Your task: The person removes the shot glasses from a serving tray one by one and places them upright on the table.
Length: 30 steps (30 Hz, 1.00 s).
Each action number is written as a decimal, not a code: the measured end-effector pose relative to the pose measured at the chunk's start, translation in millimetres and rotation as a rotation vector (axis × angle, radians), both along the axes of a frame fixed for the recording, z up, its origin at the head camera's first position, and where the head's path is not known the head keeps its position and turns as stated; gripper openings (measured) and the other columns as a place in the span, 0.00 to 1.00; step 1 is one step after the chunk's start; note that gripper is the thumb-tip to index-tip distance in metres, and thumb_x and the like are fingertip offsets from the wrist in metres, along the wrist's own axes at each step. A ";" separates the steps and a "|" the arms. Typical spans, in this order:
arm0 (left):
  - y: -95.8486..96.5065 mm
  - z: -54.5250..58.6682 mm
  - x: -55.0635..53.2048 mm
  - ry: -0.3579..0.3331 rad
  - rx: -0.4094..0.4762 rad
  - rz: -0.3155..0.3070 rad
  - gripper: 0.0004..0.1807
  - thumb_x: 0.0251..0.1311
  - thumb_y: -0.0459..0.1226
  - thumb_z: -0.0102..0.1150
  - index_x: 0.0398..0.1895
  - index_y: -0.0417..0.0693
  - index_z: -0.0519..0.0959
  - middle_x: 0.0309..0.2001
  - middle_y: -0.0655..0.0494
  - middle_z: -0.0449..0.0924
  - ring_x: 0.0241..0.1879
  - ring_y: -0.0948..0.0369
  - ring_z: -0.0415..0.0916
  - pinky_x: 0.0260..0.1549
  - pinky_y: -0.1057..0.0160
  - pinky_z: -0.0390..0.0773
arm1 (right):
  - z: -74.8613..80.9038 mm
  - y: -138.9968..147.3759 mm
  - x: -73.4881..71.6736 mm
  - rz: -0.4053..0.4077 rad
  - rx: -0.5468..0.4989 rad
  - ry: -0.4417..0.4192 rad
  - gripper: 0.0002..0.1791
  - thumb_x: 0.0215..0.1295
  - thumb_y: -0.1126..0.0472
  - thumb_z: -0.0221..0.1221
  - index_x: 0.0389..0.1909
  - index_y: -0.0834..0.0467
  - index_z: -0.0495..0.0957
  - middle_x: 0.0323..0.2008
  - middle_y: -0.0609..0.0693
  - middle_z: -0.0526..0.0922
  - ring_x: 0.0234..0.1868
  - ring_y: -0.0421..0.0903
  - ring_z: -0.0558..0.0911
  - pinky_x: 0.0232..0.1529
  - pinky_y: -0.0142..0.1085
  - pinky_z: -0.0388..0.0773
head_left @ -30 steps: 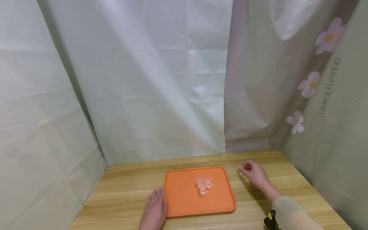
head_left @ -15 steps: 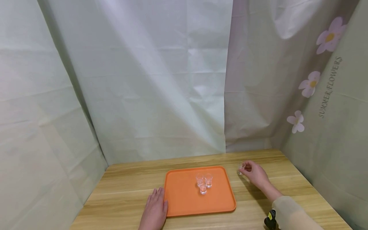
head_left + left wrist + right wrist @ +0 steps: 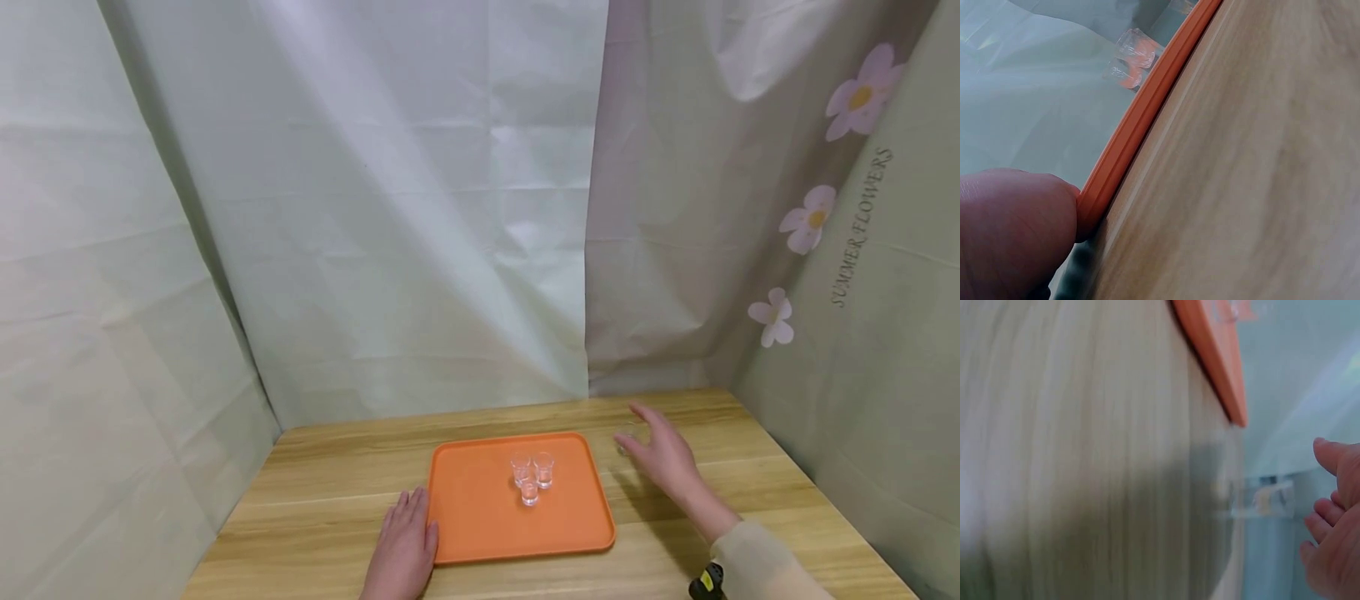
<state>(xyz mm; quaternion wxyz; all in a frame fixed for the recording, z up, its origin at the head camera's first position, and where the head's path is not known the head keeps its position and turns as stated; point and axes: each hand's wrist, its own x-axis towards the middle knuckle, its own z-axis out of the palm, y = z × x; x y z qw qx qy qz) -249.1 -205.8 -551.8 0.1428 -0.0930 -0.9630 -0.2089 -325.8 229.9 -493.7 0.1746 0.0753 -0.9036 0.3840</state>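
Three small clear shot glasses point(image 3: 529, 496) stand grouped on an orange tray point(image 3: 480, 533). My left hand point(image 3: 401, 546) lies flat with straight fingers along the tray's left edge, its thumb at the near corner. Over at the right, my right hand point(image 3: 667, 457) has its thumb and fingers spread apart, holding nothing. Another clear shot glass point(image 3: 1263, 499) stands upright on the table just beyond those fingertips, a gap showing between them in the right wrist view. Much of that glass is hidden behind the hand in the head view.
The wooden table point(image 3: 315, 500) ends at a hanging pale curtain point(image 3: 420, 250) at the back and on both sides. A black and yellow wrist device point(image 3: 707, 581) sits below the right sleeve point(image 3: 761, 562).
My right hand has let go of the shot glass it pinched, its fingers spreading and lifting slightly. The left hand, the tray and its glasses have stayed in place.
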 end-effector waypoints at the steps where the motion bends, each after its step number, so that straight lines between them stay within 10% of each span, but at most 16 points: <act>1: -0.2 -0.1 -0.1 0.002 0.001 -0.001 0.29 0.78 0.35 0.63 0.75 0.26 0.73 0.75 0.30 0.74 0.77 0.31 0.66 0.76 0.30 0.64 | 1.7 -3.2 1.4 0.008 -0.003 0.010 0.37 0.76 0.58 0.71 0.78 0.70 0.69 0.74 0.74 0.72 0.74 0.75 0.71 0.74 0.71 0.68; 30: 1.0 0.8 0.8 -0.001 0.001 0.004 0.29 0.77 0.35 0.64 0.74 0.25 0.73 0.74 0.29 0.74 0.76 0.31 0.67 0.75 0.29 0.65 | -14.4 -86.5 9.3 0.286 -0.129 -0.070 0.29 0.71 0.60 0.75 0.69 0.66 0.81 0.63 0.58 0.87 0.64 0.60 0.86 0.69 0.56 0.80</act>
